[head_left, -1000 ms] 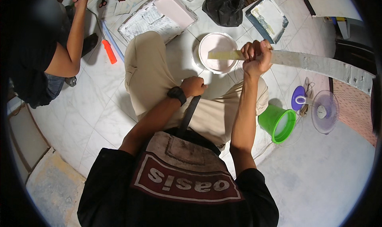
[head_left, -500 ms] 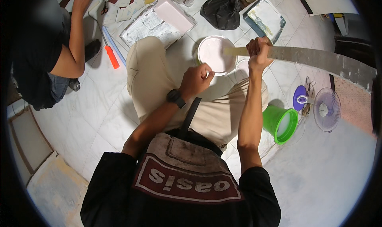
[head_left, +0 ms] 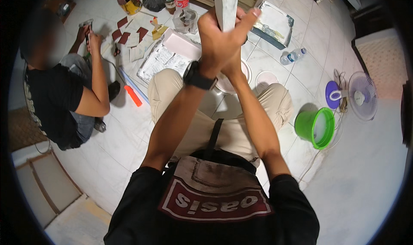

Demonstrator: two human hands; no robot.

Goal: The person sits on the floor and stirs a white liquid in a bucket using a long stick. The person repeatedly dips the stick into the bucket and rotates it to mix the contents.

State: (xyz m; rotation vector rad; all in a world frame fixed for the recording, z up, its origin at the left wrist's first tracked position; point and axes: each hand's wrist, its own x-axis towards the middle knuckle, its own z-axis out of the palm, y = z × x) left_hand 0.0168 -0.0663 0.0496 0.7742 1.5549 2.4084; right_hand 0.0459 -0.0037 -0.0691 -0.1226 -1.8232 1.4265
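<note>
Red scraps [head_left: 124, 38], scissors [head_left: 116, 51] and a brush [head_left: 159, 31] lie toward the upper left of the tiled floor [head_left: 116, 169]; near its left edge another person [head_left: 56, 88] sits, an orange-handled tool [head_left: 133, 96] close by. A smeared tray [head_left: 155, 61] lies beside the wearer's left knee [head_left: 164, 84]. Toward the floor's upper right are a dark tray [head_left: 269, 38] and a clear bottle [head_left: 294, 56], and along its right edge a green bucket [head_left: 303, 127] and a fan [head_left: 362, 96] (a cable trails nearby). The paint bucket [head_left: 248, 71] stands straight ahead, partly covered by the hands and right forearm, with a round lid [head_left: 266, 79] just beside it.

The white plank [head_left: 226, 8] is held up above the floor, running out past the top of the view. The left hand [head_left: 220, 43] grips its near end, thumb stretched rightward; the right hand [head_left: 234, 63] is just behind, mostly hidden, so its grip cannot be told.
</note>
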